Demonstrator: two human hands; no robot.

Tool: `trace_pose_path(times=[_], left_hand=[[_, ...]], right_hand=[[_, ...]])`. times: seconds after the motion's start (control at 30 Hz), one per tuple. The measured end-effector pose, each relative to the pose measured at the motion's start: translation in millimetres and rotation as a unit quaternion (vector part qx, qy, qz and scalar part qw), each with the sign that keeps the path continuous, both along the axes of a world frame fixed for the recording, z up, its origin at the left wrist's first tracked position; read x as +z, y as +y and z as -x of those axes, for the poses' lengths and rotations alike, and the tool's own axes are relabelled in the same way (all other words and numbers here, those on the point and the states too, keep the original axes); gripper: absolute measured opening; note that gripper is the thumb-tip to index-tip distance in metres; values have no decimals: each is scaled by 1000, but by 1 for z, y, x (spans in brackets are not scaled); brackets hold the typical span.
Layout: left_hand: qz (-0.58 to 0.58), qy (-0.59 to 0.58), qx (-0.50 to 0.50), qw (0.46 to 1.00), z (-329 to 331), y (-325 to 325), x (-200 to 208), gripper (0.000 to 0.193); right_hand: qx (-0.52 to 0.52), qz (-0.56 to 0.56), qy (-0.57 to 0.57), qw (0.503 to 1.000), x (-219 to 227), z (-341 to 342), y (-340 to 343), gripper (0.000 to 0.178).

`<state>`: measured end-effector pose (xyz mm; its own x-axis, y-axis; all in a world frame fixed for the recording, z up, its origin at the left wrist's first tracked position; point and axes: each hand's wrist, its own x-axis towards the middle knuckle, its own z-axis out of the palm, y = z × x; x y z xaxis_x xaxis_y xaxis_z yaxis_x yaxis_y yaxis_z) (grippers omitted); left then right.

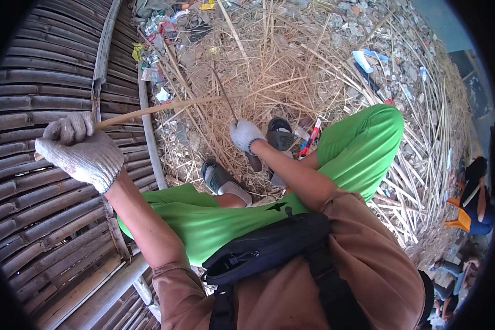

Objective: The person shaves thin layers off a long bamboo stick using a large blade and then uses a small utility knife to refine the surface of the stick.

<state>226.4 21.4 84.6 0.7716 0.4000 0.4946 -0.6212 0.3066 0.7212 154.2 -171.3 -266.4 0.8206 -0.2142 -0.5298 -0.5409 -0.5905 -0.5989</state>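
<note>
My left hand (83, 147), in a whitish knitted glove with greyed fingers, is closed around a long thin bamboo strip (154, 110). The strip runs rightward from the fist, and a short end pokes out at its left. My right hand (245, 135), gloved too, grips a long narrow knife (222, 88), its blade pointing away and up. A brown rounded end (254, 162), seemingly its handle, shows below that fist. Around the strip's far end the blade crosses it; whether they touch, I cannot tell.
A slatted bamboo wall or platform (44, 104) stands at my left. Shavings (280, 71) cover the ground ahead. Split bamboo strips (412, 176) lie at right, with litter (165, 27) at far left. My sandalled feet (280, 137) are below. People and an orange chair (458, 214) are far right.
</note>
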Motion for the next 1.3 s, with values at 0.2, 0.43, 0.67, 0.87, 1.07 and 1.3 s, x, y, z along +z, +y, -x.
trace_pose_path(times=[0.2,0.43,0.67,0.87,1.07,1.3], left_hand=[[2,-22,-210,977,-25,9,-24,74],[-32,21,-121,992,-32,38,-23,79],[12,47,-79,996,-47,11,-31,78],[-12,44,-83,996,-43,68,-32,80],[-37,45,4,998,-33,43,-25,78],[-11,67,45,997,-44,19,-25,74]], right_hand=[[-17,8,-1,1000,-25,22,-42,48],[8,-64,-209,976,88,4,44,35],[40,79,22,996,-84,25,-56,34],[115,17,-69,991,55,-8,31,36],[28,32,-45,998,7,9,15,33],[243,130,-27,961,-33,-17,-9,34]])
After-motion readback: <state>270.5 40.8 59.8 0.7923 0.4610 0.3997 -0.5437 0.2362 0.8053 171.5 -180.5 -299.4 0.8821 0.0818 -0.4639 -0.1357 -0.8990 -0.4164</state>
